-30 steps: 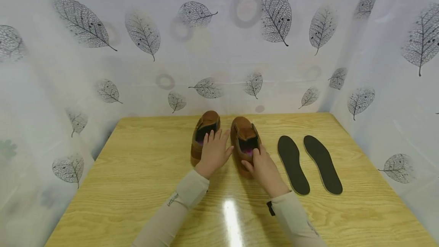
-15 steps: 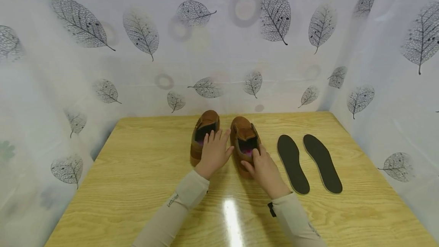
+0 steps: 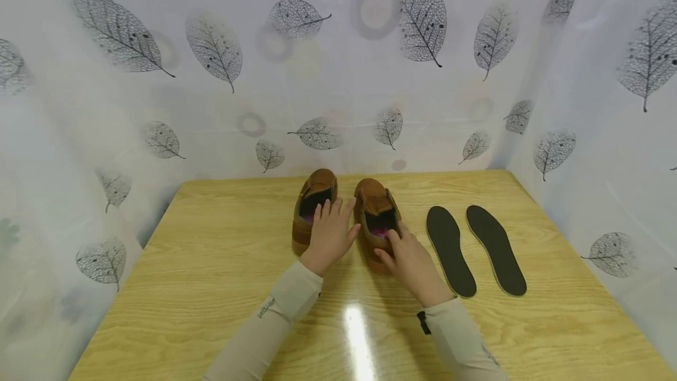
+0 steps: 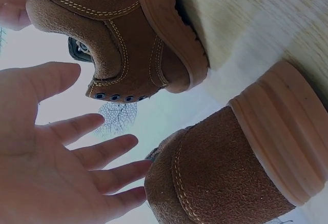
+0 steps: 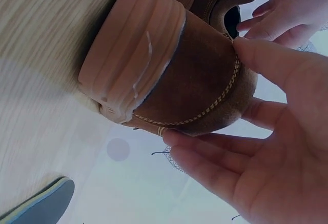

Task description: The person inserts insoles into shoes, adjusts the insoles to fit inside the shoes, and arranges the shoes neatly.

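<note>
Two brown leather shoes stand side by side on the wooden table, toes pointing away: a left shoe [image 3: 321, 181] and a right shoe [image 3: 372, 189]. Purple shows inside both dark openings. My left hand [image 3: 330, 237] hovers at the left shoe's heel with fingers straight and spread, holding nothing. With my right hand [image 3: 415, 263] I grip the heel collar of the right shoe; in the right wrist view the thumb and fingers [image 5: 205, 167] lie on opposite sides of that shoe's heel [image 5: 179, 75]. Part of each shoe's rear is hidden behind a hand in the head view.
Right of the shoes lie two flat dark insoles, a nearer one [image 3: 451, 251] and one farther right [image 3: 496, 250]. A leaf-printed white curtain [image 3: 222, 128] encloses the back and sides of the table [image 3: 211, 287].
My right hand has shifted slightly at the right shoe's collar, its wrist moving a little to the right. The left hand, both shoes and the insoles stay where they were; the head view tilts slightly.
</note>
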The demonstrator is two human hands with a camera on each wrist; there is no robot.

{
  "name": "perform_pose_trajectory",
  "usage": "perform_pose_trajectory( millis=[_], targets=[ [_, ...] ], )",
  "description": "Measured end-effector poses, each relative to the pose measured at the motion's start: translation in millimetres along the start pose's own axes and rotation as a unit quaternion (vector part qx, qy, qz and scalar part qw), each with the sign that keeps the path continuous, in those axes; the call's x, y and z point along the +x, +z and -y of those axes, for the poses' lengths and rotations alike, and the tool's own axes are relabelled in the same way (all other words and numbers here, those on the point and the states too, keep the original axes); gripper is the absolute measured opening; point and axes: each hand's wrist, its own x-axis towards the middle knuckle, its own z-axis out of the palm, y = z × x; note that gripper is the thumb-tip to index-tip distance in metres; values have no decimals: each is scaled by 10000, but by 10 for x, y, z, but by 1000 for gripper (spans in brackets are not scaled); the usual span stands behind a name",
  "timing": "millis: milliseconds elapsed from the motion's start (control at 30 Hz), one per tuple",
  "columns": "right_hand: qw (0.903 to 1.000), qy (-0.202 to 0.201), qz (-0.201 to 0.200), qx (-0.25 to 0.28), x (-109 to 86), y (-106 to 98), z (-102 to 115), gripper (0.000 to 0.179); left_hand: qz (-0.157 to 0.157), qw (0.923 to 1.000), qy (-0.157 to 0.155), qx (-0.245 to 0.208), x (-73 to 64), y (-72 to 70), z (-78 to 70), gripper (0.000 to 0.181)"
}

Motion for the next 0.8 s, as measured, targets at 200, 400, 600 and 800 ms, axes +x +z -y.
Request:
perform_pose_trajectory(
  millis=[200,400,600,800],
  targets=[
    [9999,-8,162,4,-16,-49,-10,39,68,10000,-7,50,2,-13,-14,58],
    [9997,-61,198,133,-78,-105,-57,43,103,9999,5,67,-8,-26,-34,58],
    [9995,-180,150,204,-135,-139,-119,46,94,9999,31,91,-6,-17,-41,58],
    [9996,-242,-7,163,-166,-190,-159,45,45,9999,66,66,-9,-10,-53,58]
  ],
)
